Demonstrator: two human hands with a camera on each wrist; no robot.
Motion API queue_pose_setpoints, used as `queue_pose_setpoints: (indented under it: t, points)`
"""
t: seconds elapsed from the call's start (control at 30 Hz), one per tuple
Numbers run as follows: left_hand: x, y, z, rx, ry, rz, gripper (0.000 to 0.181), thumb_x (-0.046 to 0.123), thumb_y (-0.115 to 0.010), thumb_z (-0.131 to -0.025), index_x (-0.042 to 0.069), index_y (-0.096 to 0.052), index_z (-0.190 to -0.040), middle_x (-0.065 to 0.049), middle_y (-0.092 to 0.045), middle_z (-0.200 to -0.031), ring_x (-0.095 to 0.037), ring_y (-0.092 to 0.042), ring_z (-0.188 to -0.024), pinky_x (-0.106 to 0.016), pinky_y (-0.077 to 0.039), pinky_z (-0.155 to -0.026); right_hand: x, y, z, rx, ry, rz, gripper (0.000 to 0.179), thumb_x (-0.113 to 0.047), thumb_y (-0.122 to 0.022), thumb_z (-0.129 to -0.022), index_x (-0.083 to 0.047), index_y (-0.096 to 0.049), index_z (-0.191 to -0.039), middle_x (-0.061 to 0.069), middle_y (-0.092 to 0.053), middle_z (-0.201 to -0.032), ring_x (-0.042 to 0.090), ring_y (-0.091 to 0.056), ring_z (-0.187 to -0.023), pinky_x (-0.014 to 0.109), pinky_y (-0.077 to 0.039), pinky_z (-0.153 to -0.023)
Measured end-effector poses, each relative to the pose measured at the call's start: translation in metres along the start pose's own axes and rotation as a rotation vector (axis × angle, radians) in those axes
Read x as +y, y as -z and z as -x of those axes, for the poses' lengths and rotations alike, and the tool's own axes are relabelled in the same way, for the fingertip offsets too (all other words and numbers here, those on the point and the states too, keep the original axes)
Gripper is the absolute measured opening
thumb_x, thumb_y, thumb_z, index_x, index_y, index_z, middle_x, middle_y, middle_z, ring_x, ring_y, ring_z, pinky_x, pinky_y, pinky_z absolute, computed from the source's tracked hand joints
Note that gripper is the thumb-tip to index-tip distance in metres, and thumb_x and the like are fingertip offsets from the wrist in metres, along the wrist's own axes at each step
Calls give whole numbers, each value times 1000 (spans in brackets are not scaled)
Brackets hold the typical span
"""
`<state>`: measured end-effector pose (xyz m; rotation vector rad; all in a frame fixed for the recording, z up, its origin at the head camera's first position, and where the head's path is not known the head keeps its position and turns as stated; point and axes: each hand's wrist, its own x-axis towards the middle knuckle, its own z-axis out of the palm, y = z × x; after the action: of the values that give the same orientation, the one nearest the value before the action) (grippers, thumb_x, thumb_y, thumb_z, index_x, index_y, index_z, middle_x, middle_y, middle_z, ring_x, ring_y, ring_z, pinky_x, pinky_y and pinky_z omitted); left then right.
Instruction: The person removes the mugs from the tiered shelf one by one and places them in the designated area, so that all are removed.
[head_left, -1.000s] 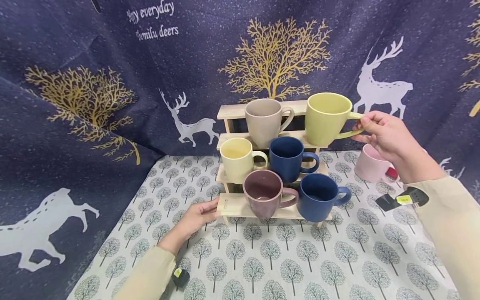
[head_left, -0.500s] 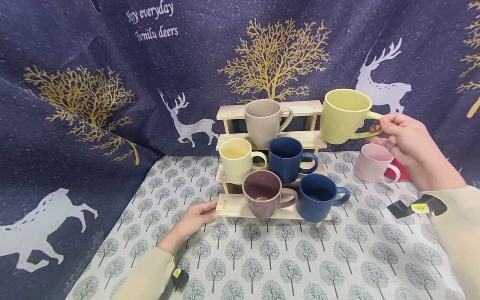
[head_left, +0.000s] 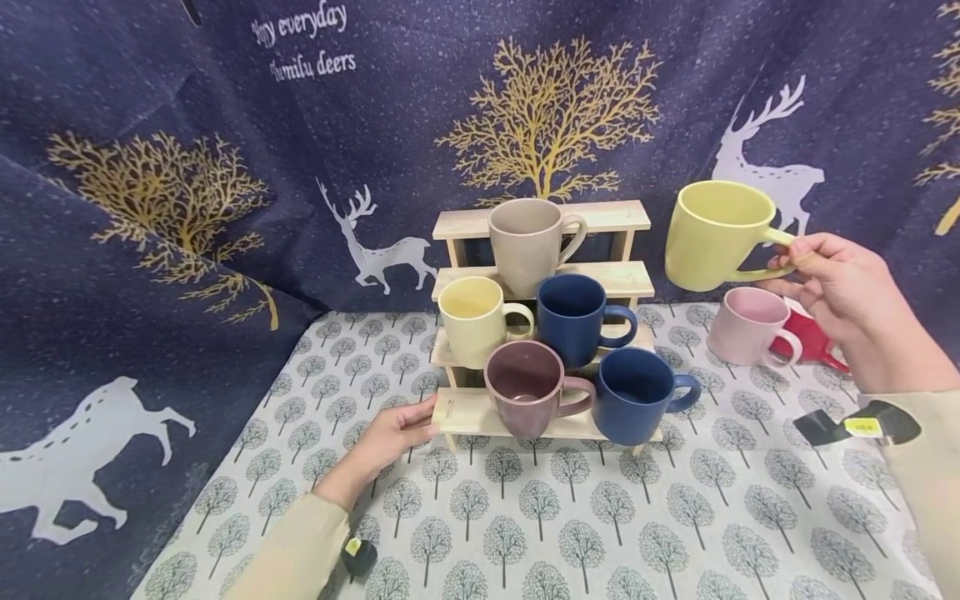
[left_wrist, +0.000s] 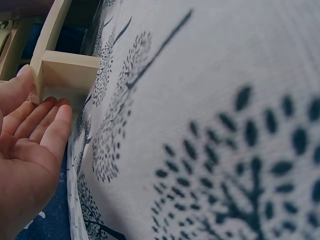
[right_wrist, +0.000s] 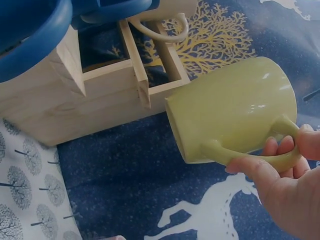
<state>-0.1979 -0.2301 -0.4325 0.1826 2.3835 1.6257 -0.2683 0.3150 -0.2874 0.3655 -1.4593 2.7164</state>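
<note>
My right hand holds a large yellow-green mug by its handle, in the air right of the tiered wooden rack. The right wrist view shows fingers curled round the handle of this mug, its body apart from the rack. My left hand pinches the left end of the rack's lowest board. In the left wrist view, the thumb of the left hand touches the board edge and its fingers reach below. A beige mug stands on an upper tier, left of the held mug.
Lower on the rack stand a pale yellow mug, two blue mugs and a mauve mug. On the tree-print cloth at right are a pink mug and a red mug, partly hidden. A dark curtain hangs behind.
My right hand has moved the yellow-green mug rightward, from in front of the rack's upper right end to beyond it. The red mug shows more now. The left hand stays put.
</note>
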Motion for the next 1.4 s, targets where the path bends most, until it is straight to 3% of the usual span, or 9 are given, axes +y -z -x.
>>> queue_pose_setpoints:
  t: [0.57, 0.8, 1.1, 1.4]
  points:
    - [2, 0, 1, 0, 3, -10, 60, 8, -67, -95, -2, -43, -149, -24, -46, -154, -41, -54, -139, -31, -55, -109, 15, 11, 10, 36, 29, -82, 23, 5, -54, -100, 6, -67, -81, 14, -73, -76, 20, -74, -73, 33, -68, -64]
    - [1, -1, 0, -8, 10, -2, 60, 8, -66, -95, -2, -42, -150, -23, -46, -154, -41, -54, -139, -32, -55, -109, 31, 18, 16, 4, 44, -115, 24, 9, -49, -101, 7, -66, -84, 16, -73, -76, 22, -76, -73, 35, -69, -66]
    - [3, -1, 0, -4, 1, 0, 60, 7, -66, -95, -3, -43, -149, -25, -46, -153, -42, -54, -139, -34, -54, -110, 49, 24, 23, 84, 14, -65, 22, 2, -53, -101, 1, -66, -83, 9, -74, -80, 16, -74, -75, 26, -68, -66]
    - [4, -1, 1, 6, 7, -12, 59, 7, -66, -96, -2, -43, -149, -24, -46, -153, -42, -55, -138, -34, -54, -110, 58, 30, 26, 132, 10, -67, 21, 6, -58, -98, 1, -66, -79, 5, -72, -82, 14, -74, -78, 28, -68, -66]
